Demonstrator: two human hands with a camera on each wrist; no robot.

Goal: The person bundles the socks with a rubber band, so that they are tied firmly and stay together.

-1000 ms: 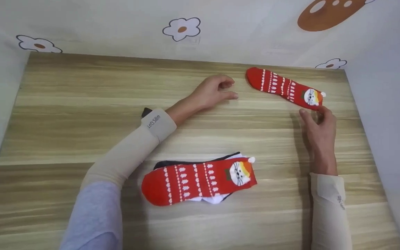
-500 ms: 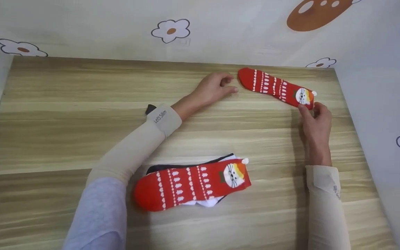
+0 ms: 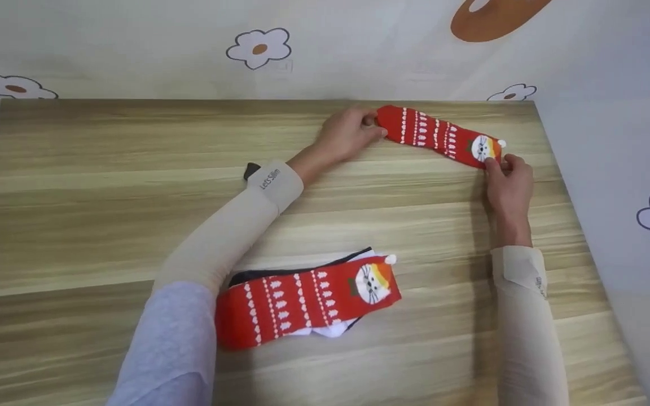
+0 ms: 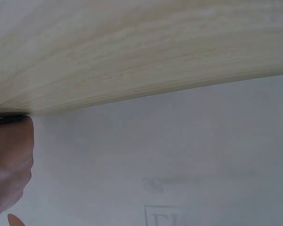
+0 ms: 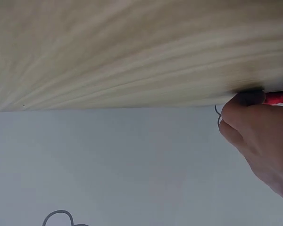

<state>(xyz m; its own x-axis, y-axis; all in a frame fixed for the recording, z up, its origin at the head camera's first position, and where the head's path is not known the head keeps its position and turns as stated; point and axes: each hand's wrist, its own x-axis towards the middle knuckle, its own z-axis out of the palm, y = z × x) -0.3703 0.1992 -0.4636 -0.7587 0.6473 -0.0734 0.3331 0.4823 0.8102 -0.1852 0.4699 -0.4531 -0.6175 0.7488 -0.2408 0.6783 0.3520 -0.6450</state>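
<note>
A red sock [image 3: 421, 129] with white patterns and a cat face on its cuff lies slantwise at the back right of the table. My left hand [image 3: 347, 135] is at its toe end, thumb and fingers closing on the edge. At the cuff my right hand [image 3: 510, 177] pinches the near corner, with the thumb on top. In the right wrist view a strip of the red sock [image 5: 278, 97] shows beside the fingers. The left wrist view shows only part of the left hand [image 4: 9, 167], without the sock.
A matching red sock [image 3: 297, 304] lies nearer the front, over white cloth [image 3: 330, 330] and a dark piece [image 3: 251, 276] that peek out beneath. The wood-grain table [image 3: 105, 186] meets pale walls [image 3: 150, 51] with flower prints at the back and sides.
My left hand has reached right and back to the toe of the far sock. The right hand has moved from the cuff's edge to a pinch on it. The view has shifted slightly.
</note>
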